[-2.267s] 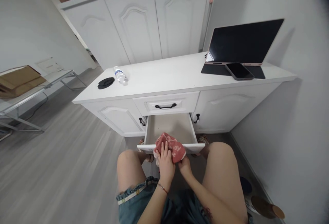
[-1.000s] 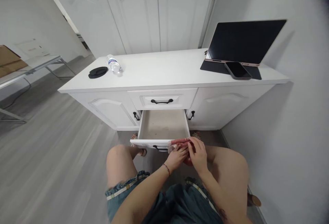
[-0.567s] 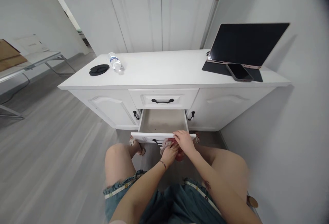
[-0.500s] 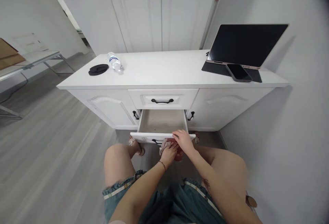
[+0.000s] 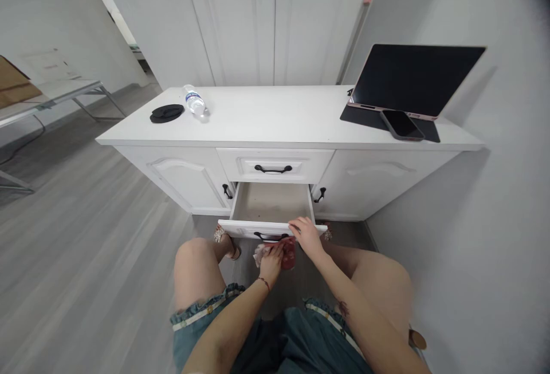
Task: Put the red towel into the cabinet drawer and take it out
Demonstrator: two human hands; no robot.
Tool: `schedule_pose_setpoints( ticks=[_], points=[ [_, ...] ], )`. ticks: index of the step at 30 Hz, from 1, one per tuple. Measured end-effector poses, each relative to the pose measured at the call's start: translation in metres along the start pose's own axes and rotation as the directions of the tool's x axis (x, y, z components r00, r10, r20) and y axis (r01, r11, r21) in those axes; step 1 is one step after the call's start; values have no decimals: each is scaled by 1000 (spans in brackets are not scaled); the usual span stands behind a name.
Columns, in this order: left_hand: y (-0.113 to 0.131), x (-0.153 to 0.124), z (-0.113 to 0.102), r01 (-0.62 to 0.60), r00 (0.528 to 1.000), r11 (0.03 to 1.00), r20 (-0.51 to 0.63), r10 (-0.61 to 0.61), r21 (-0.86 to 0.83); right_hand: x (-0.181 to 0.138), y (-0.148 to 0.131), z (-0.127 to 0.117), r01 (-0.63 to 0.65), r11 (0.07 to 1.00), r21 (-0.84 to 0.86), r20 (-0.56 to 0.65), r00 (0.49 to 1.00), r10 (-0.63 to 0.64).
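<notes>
A white lower drawer [image 5: 271, 228] of a low cabinet is pulled open; its inside looks bare. My right hand [image 5: 306, 235] rests on the drawer's front edge with fingers curled over the rim. Just below, my left hand [image 5: 271, 259] is closed on a red patterned cloth [image 5: 287, 252], holding it against the drawer front near the black handle [image 5: 265, 238]. My bare knees flank the drawer.
The white cabinet top [image 5: 275, 119] carries a water bottle [image 5: 193, 101] and a black lid [image 5: 167, 113] at the left, a tablet [image 5: 415, 80] and a phone [image 5: 400, 125] at the right. A wall rises close on the right. Grey floor spreads to the left, with a metal-legged table [image 5: 51, 94] beyond.
The cloth came off the drawer's top edge down to its front face. My right hand moved onto the drawer rim; my left hand slid lower with the cloth.
</notes>
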State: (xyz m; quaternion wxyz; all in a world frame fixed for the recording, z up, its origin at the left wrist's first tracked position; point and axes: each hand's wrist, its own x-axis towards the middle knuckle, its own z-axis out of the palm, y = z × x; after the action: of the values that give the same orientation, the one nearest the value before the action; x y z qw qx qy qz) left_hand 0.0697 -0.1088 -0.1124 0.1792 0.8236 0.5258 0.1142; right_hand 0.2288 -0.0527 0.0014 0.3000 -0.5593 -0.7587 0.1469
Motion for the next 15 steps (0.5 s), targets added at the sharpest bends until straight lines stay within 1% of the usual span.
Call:
schedule_pose_setpoints(
  ticks=[3,5,7,9,10,12,15],
  points=[
    [-18,-14,-10,77,996,997,-50,-76,12,-1,0,1,-2,1000,25,-7,1000,2],
    [-28,-22,-13,142,988,990,-55,-142,-7,-2,1,2,-7,999,41,-13,1000,8],
    [-34,-27,-12,207,976,976,-56,-211,-73,-3,2,3,-12,999,51,-21,1000,13],
    [-35,-28,-6,276,953,942,-75,-294,-190,-3,2,4,-17,998,52,-27,999,18],
    [-35,-27,-3,309,935,914,-88,-342,-264,-3,2,4,-19,998,52,-28,999,20],
    [-34,-24,3,366,886,825,-108,-450,-432,-4,2,4,-21,998,54,-28,999,22],
    [-30,-17,6,378,797,610,-91,-598,-697,-4,1,4,-14,998,60,-27,1000,15]
  ],
)
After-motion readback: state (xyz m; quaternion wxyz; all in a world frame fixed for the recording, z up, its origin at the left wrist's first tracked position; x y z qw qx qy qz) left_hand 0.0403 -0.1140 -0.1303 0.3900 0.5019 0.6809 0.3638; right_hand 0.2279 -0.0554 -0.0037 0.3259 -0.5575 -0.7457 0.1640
